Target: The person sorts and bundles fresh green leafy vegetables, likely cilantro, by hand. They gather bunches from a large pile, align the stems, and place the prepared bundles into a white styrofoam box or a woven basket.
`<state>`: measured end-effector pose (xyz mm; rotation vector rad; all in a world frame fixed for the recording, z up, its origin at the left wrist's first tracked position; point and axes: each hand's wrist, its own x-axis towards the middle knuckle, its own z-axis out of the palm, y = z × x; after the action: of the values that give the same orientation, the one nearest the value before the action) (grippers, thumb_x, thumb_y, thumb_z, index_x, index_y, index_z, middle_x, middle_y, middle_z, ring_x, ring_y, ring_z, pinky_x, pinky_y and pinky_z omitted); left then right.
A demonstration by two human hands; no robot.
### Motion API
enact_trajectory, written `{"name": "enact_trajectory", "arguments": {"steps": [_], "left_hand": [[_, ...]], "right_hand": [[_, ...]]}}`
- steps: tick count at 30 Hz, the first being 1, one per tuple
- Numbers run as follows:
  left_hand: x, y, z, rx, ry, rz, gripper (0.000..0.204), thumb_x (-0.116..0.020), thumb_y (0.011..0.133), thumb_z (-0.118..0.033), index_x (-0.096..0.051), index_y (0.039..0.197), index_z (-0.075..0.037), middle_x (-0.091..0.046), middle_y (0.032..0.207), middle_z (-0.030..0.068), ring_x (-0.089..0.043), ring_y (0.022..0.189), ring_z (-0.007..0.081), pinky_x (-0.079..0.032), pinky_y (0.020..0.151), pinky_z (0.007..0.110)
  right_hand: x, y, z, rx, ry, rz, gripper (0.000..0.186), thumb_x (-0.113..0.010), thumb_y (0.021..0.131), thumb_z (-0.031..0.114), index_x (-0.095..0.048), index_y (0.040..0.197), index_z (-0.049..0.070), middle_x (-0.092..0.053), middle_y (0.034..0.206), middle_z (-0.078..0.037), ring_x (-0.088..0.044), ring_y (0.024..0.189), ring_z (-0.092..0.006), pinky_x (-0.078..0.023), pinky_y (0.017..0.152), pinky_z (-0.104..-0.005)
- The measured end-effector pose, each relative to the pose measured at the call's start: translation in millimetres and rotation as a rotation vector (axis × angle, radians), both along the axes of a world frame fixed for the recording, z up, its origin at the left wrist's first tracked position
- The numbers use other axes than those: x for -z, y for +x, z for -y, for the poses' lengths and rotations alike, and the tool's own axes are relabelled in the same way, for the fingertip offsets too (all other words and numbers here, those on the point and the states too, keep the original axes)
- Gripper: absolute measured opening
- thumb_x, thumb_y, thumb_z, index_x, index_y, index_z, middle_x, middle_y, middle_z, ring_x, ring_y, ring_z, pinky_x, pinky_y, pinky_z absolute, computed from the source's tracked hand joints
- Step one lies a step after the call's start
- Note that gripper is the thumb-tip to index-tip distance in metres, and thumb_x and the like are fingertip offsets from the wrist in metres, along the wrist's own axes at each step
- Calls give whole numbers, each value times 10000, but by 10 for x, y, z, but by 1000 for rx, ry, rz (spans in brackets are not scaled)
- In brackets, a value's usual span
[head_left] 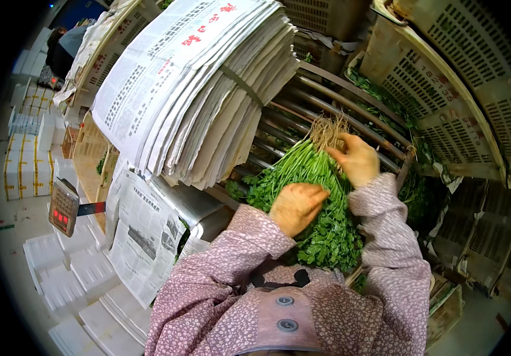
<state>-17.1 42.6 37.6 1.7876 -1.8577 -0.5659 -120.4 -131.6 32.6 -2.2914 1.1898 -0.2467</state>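
A bunch of leafy greens [318, 178] with long thin stems and pale brown roots lies on a rack of metal bars [350, 121] in front of me. Its roots point away, and its leaves spread toward my lap. My right hand [357, 159] is closed at the root end, thumb and fingers pinching stems just below the roots. Lower down, my left hand [296, 207] rests over the stems and leaves, its fingers curled together on them. The fingertips of both hands are partly hidden.
A tall strapped stack of newspapers [202, 89] stands left of the rack. Beside it are a scale display [64, 207], a newspaper-covered metal surface [143, 231] and white foam boxes [83, 273]. Plastic crates [433, 89] crowd the right. Another person [66, 50] is at the far left.
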Motion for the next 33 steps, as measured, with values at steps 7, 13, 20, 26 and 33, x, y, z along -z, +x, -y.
{"name": "enact_trajectory", "arguments": {"steps": [7, 13, 20, 26, 33], "left_hand": [[200, 664, 550, -453, 337, 269, 721, -583, 869, -496, -371, 1410, -70, -534, 1279, 176, -496, 1182, 299, -407, 1002, 395], [517, 487, 773, -361, 605, -69, 786, -554, 848, -576, -354, 1431, -87, -542, 1266, 218, -508, 1180, 342, -401, 1011, 398], [513, 321, 524, -338, 370, -739, 854, -710, 800, -413, -291, 1449, -51, -466, 1374, 195, -439, 1277, 305, -322, 1082, 383], [231, 236, 224, -250, 228, -949, 1161, -656, 711, -671, -4, 1505, -130, -194, 1517, 224, -201, 1404, 352, -194, 1146, 411], [189, -6, 77, -359, 267, -422, 1218, -654, 746, -617, 126, 1465, -17, -558, 1117, 327, -591, 970, 398, -469, 870, 396]], "right_hand": [[366, -58, -32, 37, -245, -93, 749, -757, 751, 343, -426, 1352, 42, -597, 1139, -153, -577, 984, -278, -478, 860, -416], [578, -197, -276, 222, 43, -166, 747, -653, 823, 452, -393, 1384, 33, -573, 1046, -185, -547, 1005, -298, -461, 848, -411], [485, -155, -177, 393, 1084, 825, 675, -678, 843, 437, -450, 1329, 27, -538, 1258, -100, -512, 1129, -206, -392, 983, -308], [-210, -50, -157, -236, 1033, 501, 598, -667, 851, 377, -503, 1290, 6, -554, 1231, -116, -517, 1132, -239, -380, 993, -336], [-206, -13, -416, -189, 855, 468, 480, -639, 872, 191, -509, 1296, 7, -542, 1236, -88, -505, 1106, -190, -383, 962, -321]]}}
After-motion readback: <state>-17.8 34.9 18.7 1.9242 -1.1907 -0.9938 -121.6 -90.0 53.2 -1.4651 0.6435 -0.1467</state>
